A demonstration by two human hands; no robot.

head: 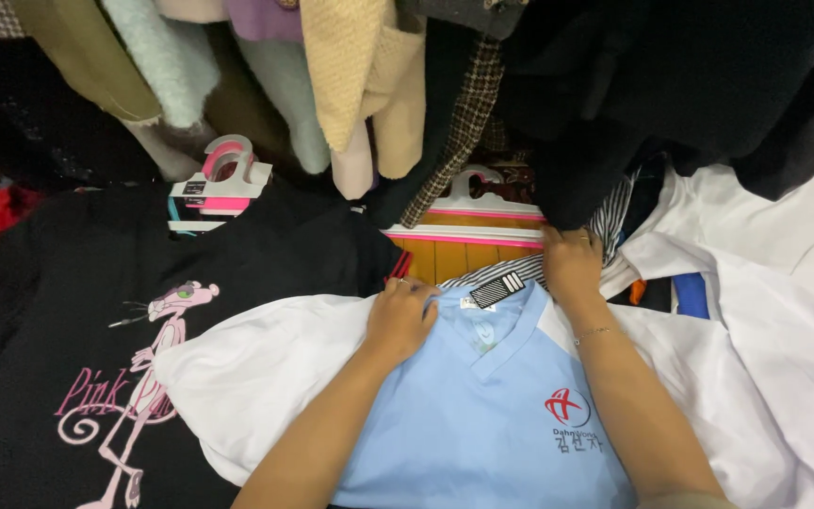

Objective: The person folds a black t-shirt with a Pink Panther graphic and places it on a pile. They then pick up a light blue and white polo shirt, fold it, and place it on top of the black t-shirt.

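Blue-and-white shirt (482, 415) collar under both hands, left hand (399, 320) and right hand (572, 266) curled, gripping fabric.

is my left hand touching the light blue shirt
Touching. The head view shows the left hand resting directly on the light blue shirt beside its collar, no gap visible.

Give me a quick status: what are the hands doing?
Left hand and right hand both gripping the collar of the light blue shirt. Shirt lies flat. Black shirt alongside, hanging clothes crowding above.
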